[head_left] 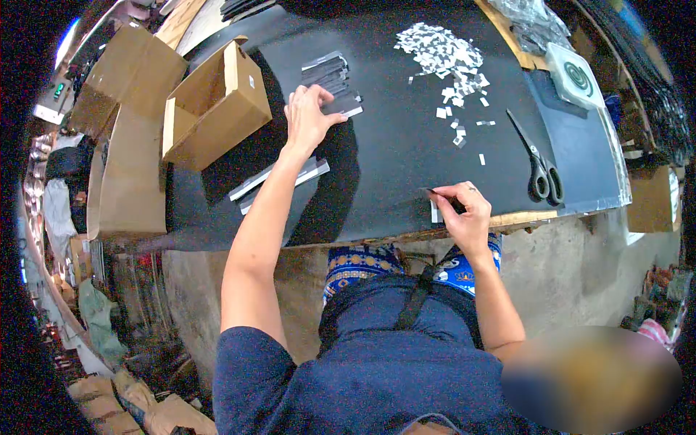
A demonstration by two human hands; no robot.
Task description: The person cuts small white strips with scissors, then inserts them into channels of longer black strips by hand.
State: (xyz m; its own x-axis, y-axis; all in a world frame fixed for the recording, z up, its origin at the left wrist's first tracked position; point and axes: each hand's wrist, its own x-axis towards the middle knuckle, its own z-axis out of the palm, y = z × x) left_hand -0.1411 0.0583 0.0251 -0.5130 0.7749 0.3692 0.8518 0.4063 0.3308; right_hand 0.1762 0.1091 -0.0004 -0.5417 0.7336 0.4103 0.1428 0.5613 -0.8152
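My left hand is over the near end of a pile of dark, glossy strips, thumb and fingers apart; whether the fingertips touch the strips is hard to tell. At the table's front edge my right hand is closed in a pinch on a small dark strip, mostly hidden by the fingers. A narrow white piece shows just beneath those fingers. Long white-and-grey strips lie beside my left forearm. Many small white and grey cut pieces are heaped at the far side, with some scattered nearer.
Black-handled scissors lie to the right on the black tabletop. An open cardboard box stands at the left, beside larger cardboard. A clear container with a green coil and plastic bags occupy the far right.
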